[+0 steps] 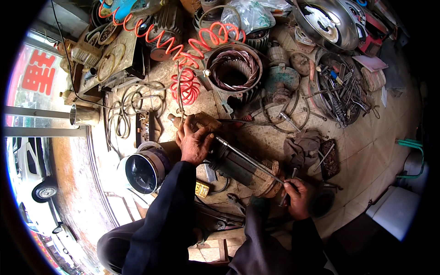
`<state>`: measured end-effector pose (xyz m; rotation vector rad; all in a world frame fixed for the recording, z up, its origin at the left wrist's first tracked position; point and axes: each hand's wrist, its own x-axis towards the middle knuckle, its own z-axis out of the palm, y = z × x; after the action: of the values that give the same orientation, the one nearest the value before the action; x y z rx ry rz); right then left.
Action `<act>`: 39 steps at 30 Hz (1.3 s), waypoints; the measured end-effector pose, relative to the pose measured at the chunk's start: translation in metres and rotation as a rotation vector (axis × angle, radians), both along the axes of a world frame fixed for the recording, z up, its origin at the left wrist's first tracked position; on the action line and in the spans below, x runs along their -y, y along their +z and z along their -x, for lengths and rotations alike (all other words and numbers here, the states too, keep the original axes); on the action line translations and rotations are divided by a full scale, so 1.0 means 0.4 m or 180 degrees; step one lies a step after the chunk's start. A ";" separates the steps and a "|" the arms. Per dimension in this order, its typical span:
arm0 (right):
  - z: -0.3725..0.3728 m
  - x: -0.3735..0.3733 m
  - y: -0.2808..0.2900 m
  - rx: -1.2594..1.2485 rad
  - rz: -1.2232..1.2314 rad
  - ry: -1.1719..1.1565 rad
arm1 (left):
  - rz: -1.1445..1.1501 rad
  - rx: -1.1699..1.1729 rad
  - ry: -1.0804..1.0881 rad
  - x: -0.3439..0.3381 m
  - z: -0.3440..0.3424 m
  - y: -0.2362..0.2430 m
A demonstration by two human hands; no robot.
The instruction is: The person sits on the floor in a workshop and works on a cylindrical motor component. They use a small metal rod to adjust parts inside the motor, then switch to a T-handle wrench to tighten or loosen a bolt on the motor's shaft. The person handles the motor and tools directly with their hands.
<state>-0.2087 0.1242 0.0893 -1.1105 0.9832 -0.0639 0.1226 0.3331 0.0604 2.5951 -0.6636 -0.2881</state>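
A long, slim metal bar (250,159) slants over a dark, dirty motor-like cylinder (233,166) with a rusty flange (272,176) at its near right end. My right hand (298,198) is closed around the bar's near end, where a short metal piece (294,173) sticks up beside the fingers. At the bar's far end, my left hand (195,142) bends its fingers over a rusty brown fitting (205,121). What lies under that palm is hidden. Pliers (236,203) with open jaws lie below the cylinder.
Behind are a motor housing with copper windings (233,68), a coiled red air hose (185,87) and a basin of tools (341,87). A metal pot (143,172) stands left of my left forearm. On the right are a grey rag (302,149) and a small tray (329,158).
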 end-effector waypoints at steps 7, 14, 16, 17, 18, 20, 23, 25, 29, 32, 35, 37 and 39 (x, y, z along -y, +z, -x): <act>0.031 0.020 0.019 0.0935 -0.0769 0.0052 | 0.0022 0.0015 0.0069 -0.001 -0.001 -0.010; 0.016 0.015 0.029 -0.0075 0.2506 0.1530 | 0.0096 -0.0039 0.0114 -0.003 -0.003 -0.015; 0.007 0.012 0.043 -0.0173 0.3323 0.1740 | 0.0063 -0.0056 0.0068 -0.003 -0.002 -0.004; 0.006 0.006 0.045 -0.0175 0.3239 0.1632 | 0.0045 -0.0063 0.0046 -0.003 -0.002 0.001; 0.005 0.001 0.048 -0.0184 0.3153 0.1528 | 0.0052 -0.0047 0.0043 -0.003 -0.002 -0.002; -0.012 0.003 0.059 -0.0023 0.3472 0.1485 | 0.0061 -0.0013 0.0039 -0.003 0.000 -0.008; 0.010 0.023 0.012 0.0206 0.3528 0.1431 | 0.0066 0.0041 0.0058 -0.001 0.002 -0.007; 0.020 0.031 0.007 -0.0175 0.2614 0.1303 | 0.0066 0.0043 0.0068 -0.002 0.001 -0.014; -0.019 0.029 0.038 -0.0460 -0.0501 0.0000 | 0.0133 -0.0053 0.0010 -0.008 -0.006 -0.024; -0.031 0.024 0.023 -0.0223 -0.0714 -0.0573 | 0.0108 -0.0051 0.0009 -0.013 -0.005 -0.021; -0.031 -0.001 0.013 -0.0195 0.0406 -0.0405 | 0.0143 -0.0069 0.0016 -0.009 -0.007 -0.026; 0.009 0.020 -0.029 -0.0114 0.0280 -0.0276 | 0.0149 -0.0098 0.0020 -0.008 -0.005 -0.022; 0.028 0.033 -0.008 0.0201 0.0152 -0.0063 | 0.0143 -0.0103 0.0039 -0.005 -0.004 -0.015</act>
<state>-0.2198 0.1110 0.0861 -1.1360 0.9402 -0.1382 0.1243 0.3352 0.0543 2.5454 -0.6356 -0.3072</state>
